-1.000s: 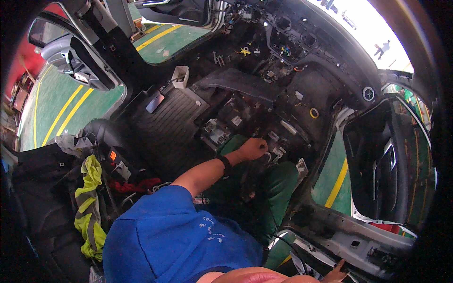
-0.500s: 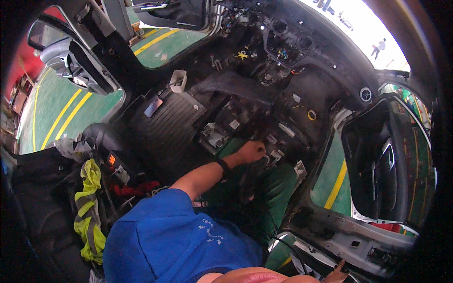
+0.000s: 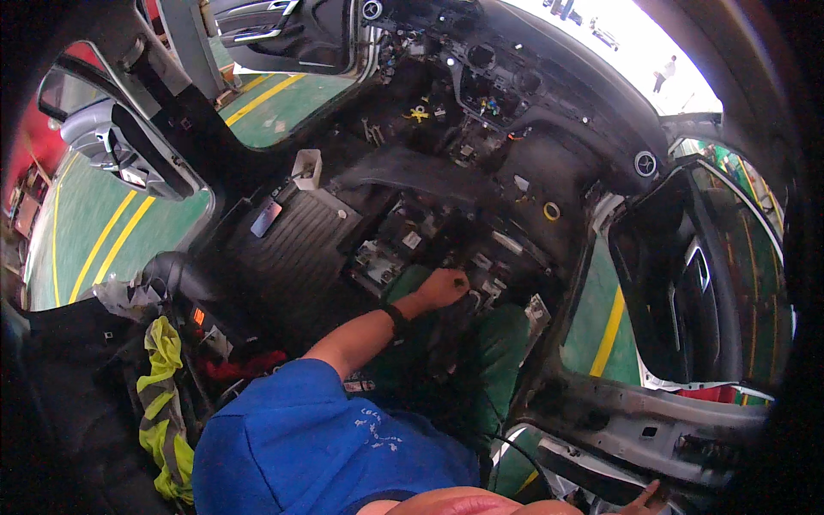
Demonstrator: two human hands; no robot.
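Note:
My left hand is closed, with a dark band on its wrist, above the stripped floor of a car. Its fingers are bunched beside loose wiring connectors and a dark cloth-like piece over my green trousers. Whatever it pinches is too small to make out. At the lower right edge, my right hand shows only in part. One finger is stretched out near the grey door sill, and I see nothing held there.
A phone and a white container rest by the ribbed floor mat. Wrenches and a yellow tape roll lie farther forward. The dashboard is partly dismantled. A yellow safety vest hangs at left; doors stand open.
The view has shifted, so the car interior appears farther left. My left hand stays closed at the same spot by the connectors. My right hand shows slightly farther right, near the sill.

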